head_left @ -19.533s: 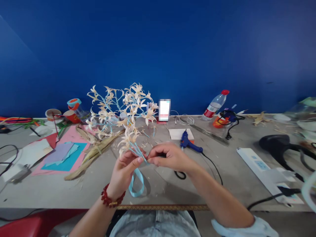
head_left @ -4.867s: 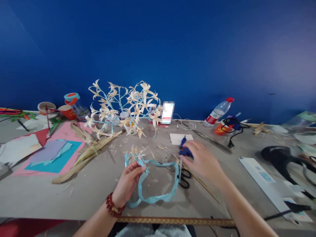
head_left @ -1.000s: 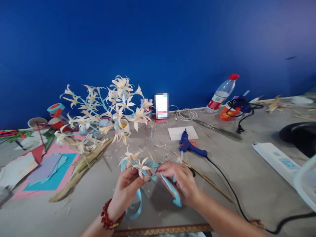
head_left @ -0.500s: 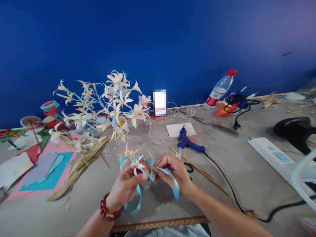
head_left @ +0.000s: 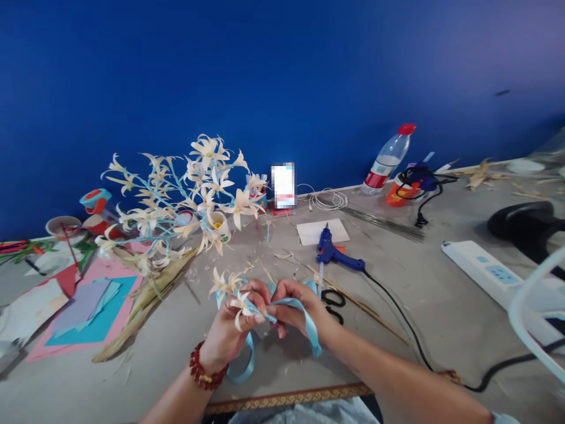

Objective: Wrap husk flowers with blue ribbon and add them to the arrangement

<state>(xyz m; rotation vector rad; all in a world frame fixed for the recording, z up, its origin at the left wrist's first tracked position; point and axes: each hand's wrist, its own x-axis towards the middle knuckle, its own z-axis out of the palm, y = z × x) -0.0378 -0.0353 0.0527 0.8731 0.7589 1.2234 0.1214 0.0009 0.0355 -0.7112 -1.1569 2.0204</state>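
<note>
The right hand (head_left: 295,306) hides the blades of the scissors (head_left: 344,299) — only the handles show. Fingers (head_left: 259,287) hide whether the ribbon (head_left: 311,330) touches the flower stems (head_left: 256,310). The phone screen (head_left: 283,182) is blurred into blocks. The picture's right edge cuts off a pale curved tube (head_left: 514,315) — which covers part of the power strip (head_left: 488,272).

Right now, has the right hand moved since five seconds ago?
Yes: against the white card, the right hand has moved left and towards the table's front edge, holding light-blue ribbon.

Red-capped plastic bottle (head_left: 386,164), coiled white cable (head_left: 334,205) — both near the blue wall (head_left: 282,76), white power strip (head_left: 474,265)
</note>
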